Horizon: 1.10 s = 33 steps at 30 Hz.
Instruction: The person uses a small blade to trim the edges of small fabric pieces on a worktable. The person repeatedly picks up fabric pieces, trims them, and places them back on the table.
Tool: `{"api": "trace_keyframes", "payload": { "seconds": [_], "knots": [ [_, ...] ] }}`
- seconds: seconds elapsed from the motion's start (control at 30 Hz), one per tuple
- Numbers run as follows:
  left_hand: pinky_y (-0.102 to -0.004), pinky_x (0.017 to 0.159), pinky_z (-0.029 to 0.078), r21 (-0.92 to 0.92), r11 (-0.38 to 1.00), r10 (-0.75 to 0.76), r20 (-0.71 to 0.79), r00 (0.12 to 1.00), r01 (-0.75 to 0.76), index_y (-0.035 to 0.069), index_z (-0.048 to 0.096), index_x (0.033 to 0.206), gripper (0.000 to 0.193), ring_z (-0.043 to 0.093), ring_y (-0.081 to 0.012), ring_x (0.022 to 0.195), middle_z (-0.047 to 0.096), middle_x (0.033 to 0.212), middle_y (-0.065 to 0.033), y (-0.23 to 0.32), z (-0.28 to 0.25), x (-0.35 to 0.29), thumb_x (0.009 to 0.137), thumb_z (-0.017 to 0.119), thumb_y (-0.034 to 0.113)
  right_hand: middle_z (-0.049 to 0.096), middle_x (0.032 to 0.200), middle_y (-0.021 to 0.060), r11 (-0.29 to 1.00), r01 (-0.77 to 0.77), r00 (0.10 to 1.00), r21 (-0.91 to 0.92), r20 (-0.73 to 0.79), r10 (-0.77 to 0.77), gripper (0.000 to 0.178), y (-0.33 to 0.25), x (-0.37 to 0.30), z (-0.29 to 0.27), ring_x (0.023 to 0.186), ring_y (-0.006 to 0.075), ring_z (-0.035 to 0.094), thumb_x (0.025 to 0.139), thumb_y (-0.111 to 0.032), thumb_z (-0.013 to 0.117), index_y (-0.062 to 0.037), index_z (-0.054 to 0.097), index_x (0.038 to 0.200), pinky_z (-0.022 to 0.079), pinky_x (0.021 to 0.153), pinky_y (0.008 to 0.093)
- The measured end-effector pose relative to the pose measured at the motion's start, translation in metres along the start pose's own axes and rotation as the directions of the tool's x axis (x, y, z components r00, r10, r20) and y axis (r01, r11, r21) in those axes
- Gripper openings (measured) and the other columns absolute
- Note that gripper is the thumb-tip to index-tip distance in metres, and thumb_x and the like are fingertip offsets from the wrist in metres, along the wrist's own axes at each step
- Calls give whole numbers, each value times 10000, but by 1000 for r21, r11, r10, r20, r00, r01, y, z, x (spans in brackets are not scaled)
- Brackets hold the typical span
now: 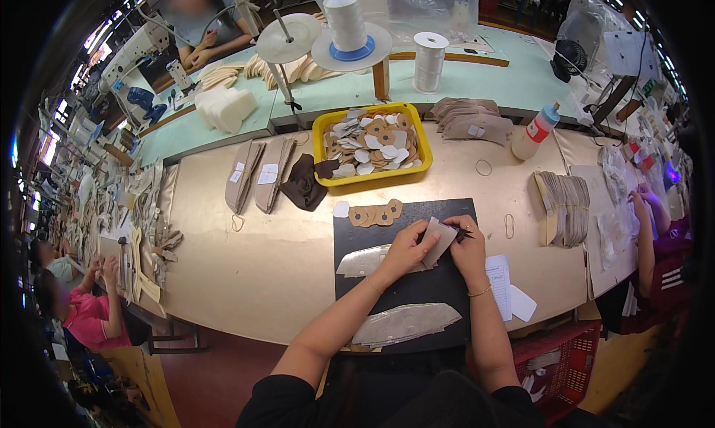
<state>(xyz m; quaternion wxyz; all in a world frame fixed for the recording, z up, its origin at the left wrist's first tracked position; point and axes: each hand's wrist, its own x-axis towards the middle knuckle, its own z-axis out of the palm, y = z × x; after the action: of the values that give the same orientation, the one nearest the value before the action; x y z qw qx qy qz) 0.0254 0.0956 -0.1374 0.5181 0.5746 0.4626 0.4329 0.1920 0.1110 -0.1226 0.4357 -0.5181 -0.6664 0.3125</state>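
Observation:
My left hand is closed on a flat grey-beige cut piece, tilted up above a black mat. At the piece's right edge, my right hand has its fingers curled around something small and dark, too hidden to name. A stack of curved pale pieces lies on the mat beside my left wrist. Nearer to me, between my forearms, rests another such stack. Several round tan tabs with dark dots lie in a row along the mat's far edge, with a white tab to their left.
A yellow tray of tan and white tabs stands beyond the mat. Bundled pieces lie right, others left by a dark cloth. A bottle, paper sheets and a red crate are right. Co-workers sit around.

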Motion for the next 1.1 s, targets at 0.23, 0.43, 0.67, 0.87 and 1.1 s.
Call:
{"api": "trace_keyframes", "payload": {
  "seconds": [0.23,0.43,0.67,0.87,1.1],
  "knots": [
    [-243,698,450,-18,999,27,-5,1000,-27,22,605,968,212,536,-81,785,570,860,-11,-5,1,1,961,601,234,638,894,92,999,-32,999,-3,12,32,213,-1,0,0,802,212,625,771,54,609,-20,645,967,483,713,281],
    [-238,704,452,-20,1000,8,4,1000,-7,22,610,981,210,540,-79,792,576,864,-9,-4,1,1,964,598,231,642,901,97,1000,-25,1000,2,13,25,213,1,1,0,819,217,632,769,56,607,-19,645,965,487,733,285],
    [-233,714,457,-37,999,-16,16,1000,17,22,610,1011,218,549,-75,809,580,880,-3,-8,1,2,968,593,235,643,906,100,1000,-20,1000,0,10,20,212,0,1,0,826,224,636,767,57,605,-18,644,961,490,739,289],
    [-229,708,455,-20,1000,-12,25,1000,13,24,608,1007,218,545,-70,808,577,888,-2,-12,0,2,969,593,238,641,901,101,1000,-7,1000,-5,10,7,204,1,1,-1,820,224,634,775,56,599,-19,644,960,488,732,290],
    [-219,689,446,-25,1000,-18,23,1000,18,31,608,1015,216,540,-58,795,576,884,10,-12,1,2,970,595,242,623,890,71,1000,-29,999,5,34,29,175,3,1,-1,799,185,605,805,-13,614,-16,636,978,471,714,279]
  ]
}}
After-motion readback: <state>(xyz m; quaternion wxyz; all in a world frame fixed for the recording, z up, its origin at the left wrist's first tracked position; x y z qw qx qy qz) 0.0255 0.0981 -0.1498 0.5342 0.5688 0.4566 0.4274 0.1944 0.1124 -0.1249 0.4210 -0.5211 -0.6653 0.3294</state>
